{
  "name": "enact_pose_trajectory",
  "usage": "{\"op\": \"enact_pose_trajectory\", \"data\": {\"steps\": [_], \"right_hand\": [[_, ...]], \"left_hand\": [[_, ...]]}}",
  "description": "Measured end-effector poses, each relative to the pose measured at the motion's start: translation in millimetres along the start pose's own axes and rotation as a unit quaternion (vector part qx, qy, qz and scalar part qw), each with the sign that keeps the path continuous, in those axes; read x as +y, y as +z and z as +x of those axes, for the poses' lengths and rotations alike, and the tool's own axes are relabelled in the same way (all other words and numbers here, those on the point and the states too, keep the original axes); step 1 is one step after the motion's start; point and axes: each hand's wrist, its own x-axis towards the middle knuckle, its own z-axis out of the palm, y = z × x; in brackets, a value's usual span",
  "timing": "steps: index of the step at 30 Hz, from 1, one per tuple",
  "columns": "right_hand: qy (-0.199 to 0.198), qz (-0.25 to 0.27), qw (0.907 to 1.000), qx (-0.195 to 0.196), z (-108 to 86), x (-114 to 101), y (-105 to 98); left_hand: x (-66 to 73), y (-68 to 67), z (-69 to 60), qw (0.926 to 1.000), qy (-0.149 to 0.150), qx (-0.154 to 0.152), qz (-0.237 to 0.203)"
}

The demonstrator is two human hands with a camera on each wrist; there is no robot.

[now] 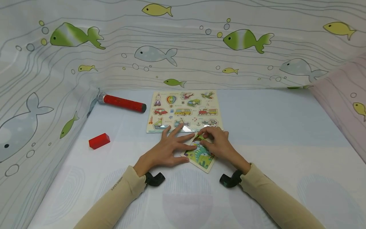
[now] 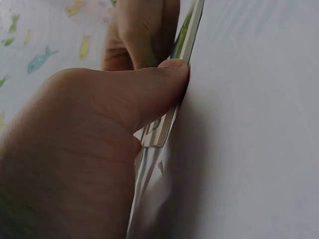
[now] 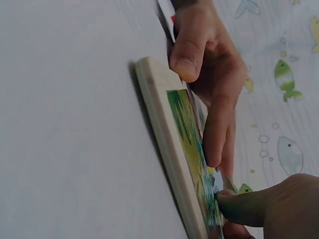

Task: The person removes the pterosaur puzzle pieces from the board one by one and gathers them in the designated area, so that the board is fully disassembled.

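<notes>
A small dinosaur jigsaw puzzle (image 1: 201,158) in a pale wooden frame (image 3: 154,99) lies turned at an angle on the table. My left hand (image 1: 170,148) rests on its left side with fingers spread and fairly straight. In the left wrist view, the left thumb (image 2: 154,92) touches the frame's edge. Over the upper right part of the puzzle, my right hand (image 1: 218,143) has curled fingers and pinches a puzzle piece, mostly hidden by the fingers. The right thumb (image 3: 249,204) presses against it close to the left fingertips.
Just behind the puzzle lies a vehicle peg board (image 1: 183,111), its front edge near both hands. A red flashlight (image 1: 123,102) and a red block (image 1: 99,141) lie to the left. Fish-printed cloth (image 1: 200,57) walls the table at the back and sides.
</notes>
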Motion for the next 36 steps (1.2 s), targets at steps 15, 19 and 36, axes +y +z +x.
{"op": "enact_pose_trajectory", "data": {"steps": [15,19,36], "right_hand": [[-0.016,0.098,0.995,0.011,10.7,6.0,-13.2],[-0.028,0.081,0.995,0.051,20.0,20.5,-36.5],[0.089,-0.034,0.9951,-0.026,52.0,102.2,-117.0]], "left_hand": [[-0.8,1.6,-1.1,0.9998,0.005,0.019,-0.009],[-1.2,3.4,-0.7,0.9995,0.011,0.021,-0.02],[1.4,1.0,-0.3,0.9991,0.014,0.026,-0.031]]}}
